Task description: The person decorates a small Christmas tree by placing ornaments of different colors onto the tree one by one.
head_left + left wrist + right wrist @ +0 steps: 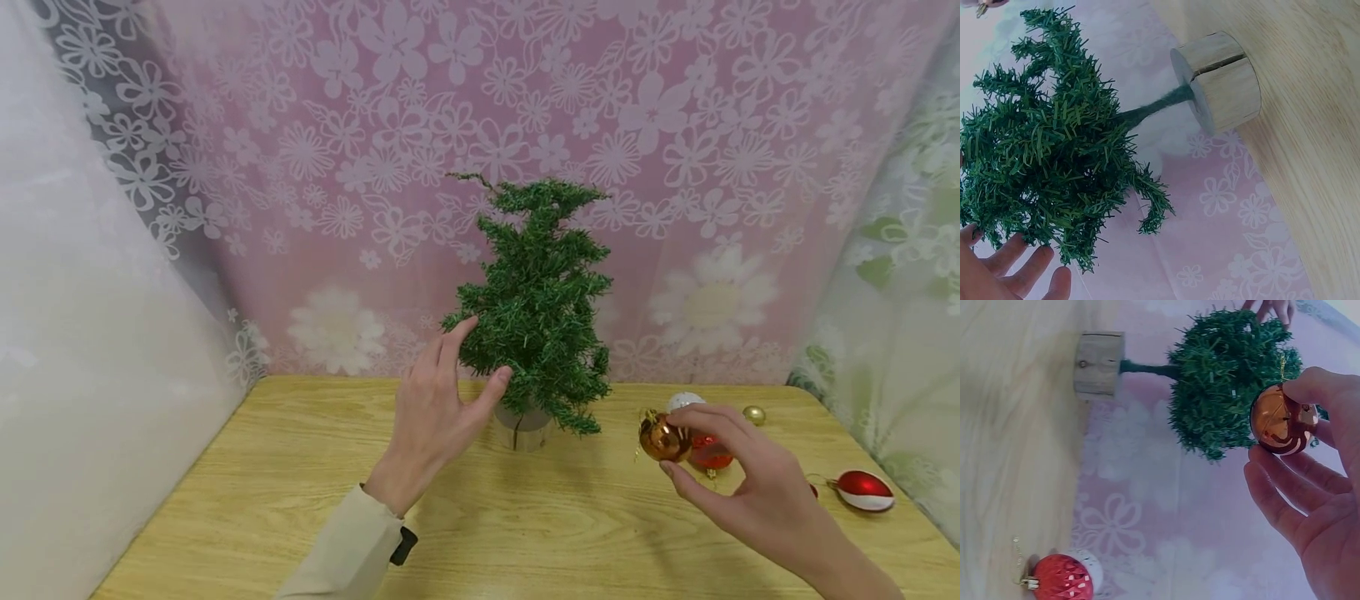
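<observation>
A small artificial Christmas tree [536,308] stands upright on a round wooden base [1225,81] towards the back of the table. At its lower left, my left hand [442,400] has its fingers spread loosely, with the fingertips [1041,256] right at the branches. My right hand [757,483] pinches a shiny copper-gold bauble [663,437] between thumb and fingers, off to the right of the tree. A thin gold loop rises from the bauble's cap, and in the right wrist view the bauble [1282,419] overlaps the branches.
Behind the right hand lie a red bauble [1063,578] and a white bauble [685,402]. A small gold ball [754,415] is farther back, and a red-and-white ornament [864,490] lies near the table's right edge. A flowered pink curtain [390,167] hangs behind the wooden table [300,475].
</observation>
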Demonstrator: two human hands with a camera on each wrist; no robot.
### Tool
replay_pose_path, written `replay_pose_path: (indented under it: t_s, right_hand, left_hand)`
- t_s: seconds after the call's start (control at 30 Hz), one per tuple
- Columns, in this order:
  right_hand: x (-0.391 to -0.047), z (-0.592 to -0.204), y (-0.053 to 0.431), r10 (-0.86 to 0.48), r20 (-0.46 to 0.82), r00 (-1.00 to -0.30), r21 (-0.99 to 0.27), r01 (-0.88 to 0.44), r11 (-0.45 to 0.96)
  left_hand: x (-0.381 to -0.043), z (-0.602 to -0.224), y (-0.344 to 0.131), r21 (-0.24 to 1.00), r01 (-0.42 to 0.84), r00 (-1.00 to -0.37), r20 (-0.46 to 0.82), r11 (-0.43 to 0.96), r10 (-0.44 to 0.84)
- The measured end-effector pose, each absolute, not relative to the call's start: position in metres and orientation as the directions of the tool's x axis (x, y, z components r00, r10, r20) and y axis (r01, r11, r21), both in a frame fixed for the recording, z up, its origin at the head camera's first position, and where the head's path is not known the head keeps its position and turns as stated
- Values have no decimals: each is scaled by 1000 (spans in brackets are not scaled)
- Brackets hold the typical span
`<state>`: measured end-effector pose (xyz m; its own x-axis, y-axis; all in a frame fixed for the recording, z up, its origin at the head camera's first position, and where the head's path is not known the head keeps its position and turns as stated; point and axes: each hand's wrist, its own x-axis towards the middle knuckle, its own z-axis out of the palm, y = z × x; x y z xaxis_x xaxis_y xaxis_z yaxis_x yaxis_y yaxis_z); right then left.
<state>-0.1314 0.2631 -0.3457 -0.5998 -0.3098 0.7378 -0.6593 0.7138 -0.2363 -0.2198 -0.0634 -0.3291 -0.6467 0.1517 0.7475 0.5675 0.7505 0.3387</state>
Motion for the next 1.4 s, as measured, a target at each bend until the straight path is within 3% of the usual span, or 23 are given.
replay_pose_path:
  t_s: [0.23,0.5,1.4]
  right_hand:
    - [-130,-335,259,-285,753,-593,-280,-681,677]
    - [-138,-329,253,-266,833,-485,-247,-755,607]
    - [-151,-302,220,-293,868,-400,-170,-795,583]
  left_hand:
    - [-220,-330,-64,354,565,-655,742,745,144]
    - [-219,-331,-63,379,551,-677,724,744,133]
    - [-219,-330,-63,349,574,-646,749,741,148]
